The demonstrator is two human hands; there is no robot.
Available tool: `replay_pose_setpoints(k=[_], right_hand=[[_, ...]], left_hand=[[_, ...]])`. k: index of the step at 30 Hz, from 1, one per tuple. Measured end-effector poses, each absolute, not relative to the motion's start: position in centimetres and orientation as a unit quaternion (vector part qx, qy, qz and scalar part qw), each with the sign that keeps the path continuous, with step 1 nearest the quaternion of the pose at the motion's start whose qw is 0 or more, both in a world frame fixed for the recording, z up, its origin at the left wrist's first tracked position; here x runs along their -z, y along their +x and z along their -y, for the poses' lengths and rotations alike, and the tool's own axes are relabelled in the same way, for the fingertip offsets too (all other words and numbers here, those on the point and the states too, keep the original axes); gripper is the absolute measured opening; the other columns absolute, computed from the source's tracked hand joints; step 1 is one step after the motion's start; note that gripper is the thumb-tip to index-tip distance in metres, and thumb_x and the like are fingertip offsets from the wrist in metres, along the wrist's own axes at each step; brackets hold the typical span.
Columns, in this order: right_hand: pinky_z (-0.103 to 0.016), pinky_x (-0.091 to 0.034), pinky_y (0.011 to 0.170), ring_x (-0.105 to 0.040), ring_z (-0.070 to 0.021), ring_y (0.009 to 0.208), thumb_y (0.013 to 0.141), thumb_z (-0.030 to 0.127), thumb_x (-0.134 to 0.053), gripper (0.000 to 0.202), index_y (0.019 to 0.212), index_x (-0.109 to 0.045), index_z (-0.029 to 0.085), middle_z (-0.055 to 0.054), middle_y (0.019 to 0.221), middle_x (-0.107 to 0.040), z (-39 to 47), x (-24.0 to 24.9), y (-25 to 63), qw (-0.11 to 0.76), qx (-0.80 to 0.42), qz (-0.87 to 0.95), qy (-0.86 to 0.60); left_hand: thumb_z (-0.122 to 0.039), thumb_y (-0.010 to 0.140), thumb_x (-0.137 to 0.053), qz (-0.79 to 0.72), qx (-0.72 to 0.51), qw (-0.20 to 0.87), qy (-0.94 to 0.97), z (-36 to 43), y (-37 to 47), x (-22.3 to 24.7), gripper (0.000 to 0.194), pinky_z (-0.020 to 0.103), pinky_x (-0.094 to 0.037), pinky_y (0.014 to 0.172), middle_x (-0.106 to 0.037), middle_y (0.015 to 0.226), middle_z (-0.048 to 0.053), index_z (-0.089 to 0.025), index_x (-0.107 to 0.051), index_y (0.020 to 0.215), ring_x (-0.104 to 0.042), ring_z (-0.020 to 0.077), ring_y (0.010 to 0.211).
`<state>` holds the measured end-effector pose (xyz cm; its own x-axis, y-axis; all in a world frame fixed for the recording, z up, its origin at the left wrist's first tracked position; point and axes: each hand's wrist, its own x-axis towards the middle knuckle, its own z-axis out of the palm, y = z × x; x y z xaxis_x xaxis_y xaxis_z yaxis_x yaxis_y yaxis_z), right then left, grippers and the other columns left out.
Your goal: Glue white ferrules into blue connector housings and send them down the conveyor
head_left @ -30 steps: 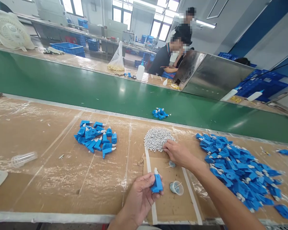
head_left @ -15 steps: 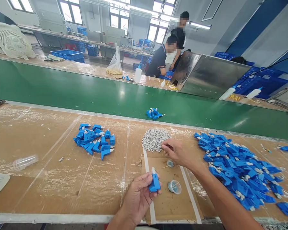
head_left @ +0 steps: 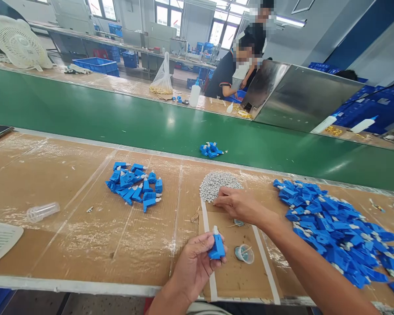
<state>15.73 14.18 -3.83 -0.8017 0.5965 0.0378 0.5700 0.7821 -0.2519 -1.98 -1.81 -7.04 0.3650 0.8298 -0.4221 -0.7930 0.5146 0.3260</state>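
Note:
A blue plastic part with a white tip (head_left: pixel 217 246) is held upright between the thumb and fingers of my left hand (head_left: pixel 198 260), above the cardboard sheet near the table's front. My right hand (head_left: pixel 234 203) is at the lower edge of a pile of small grey pieces (head_left: pixel 216 181), its fingertips pinched together; whatever is between them is too small to make out. Below my right hand stands a small clear cup with a stick (head_left: pixel 244 253). A second small cup (head_left: pixel 239 222) is partly hidden under that hand.
Blue parts lie in a small heap (head_left: pixel 134 186) to the left and a large heap (head_left: pixel 335 227) to the right. More sit on the green belt (head_left: pixel 211 149). A clear tube (head_left: pixel 43 212) lies far left. Two people stand beyond the belt.
The camera view has shifted a little. My right hand has moved slightly left along the lower edge of the grey pile. My left hand still holds the blue part.

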Motion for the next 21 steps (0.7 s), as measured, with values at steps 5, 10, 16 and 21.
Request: replay_pose_setpoints(k=[5,10,16,21], right_hand=[[-0.028,-0.026,0.058,-0.046,-0.0147,0.066,0.097,0.013,-0.047,0.029,0.080,-0.069,0.021,-0.004,0.084,-0.059,-14.4,4.3,14.7,0.034,-0.124,0.943,-0.307],[-0.028,-0.032,0.058,-0.048,-0.0158,0.067,0.092,0.009,-0.049,0.020,0.079,-0.061,0.018,-0.006,0.084,-0.059,-14.4,4.0,14.0,0.062,-0.171,0.931,-0.315],[-0.029,-0.052,0.063,-0.063,-0.0155,0.070,0.103,0.035,-0.051,0.018,0.096,-0.058,0.020,-0.003,0.081,-0.065,-12.4,1.7,15.0,0.210,-0.404,0.820,-0.348],[-0.022,-0.051,0.052,-0.063,-0.0117,0.064,0.086,0.041,-0.079,0.030,0.108,-0.073,0.022,-0.002,0.081,-0.067,-9.6,0.9,15.5,0.371,-0.655,0.567,-0.334]], left_hand=[[-0.029,0.079,-0.079,-0.274,-0.490,0.827,0.036,1.9,-1.9,7.1,0.026,0.017,-0.047,0.053,-0.071,0.078,0.010,-0.007,-0.073,0.093,-0.068,0.0138,0.063],[-0.030,0.081,-0.077,-0.265,-0.493,0.827,0.045,1.9,-1.9,7.5,0.026,0.016,-0.047,0.054,-0.071,0.077,0.011,-0.007,-0.074,0.092,-0.068,0.0130,0.062],[-0.026,0.082,-0.077,-0.271,-0.496,0.824,0.032,1.6,-2.6,6.8,0.023,0.015,-0.048,0.053,-0.072,0.080,0.013,-0.006,-0.076,0.092,-0.068,0.0128,0.062],[-0.023,0.080,-0.078,-0.272,-0.506,0.818,0.030,0.9,-3.3,5.2,0.024,0.017,-0.051,0.056,-0.072,0.079,0.012,-0.005,-0.077,0.095,-0.068,0.0137,0.064]])
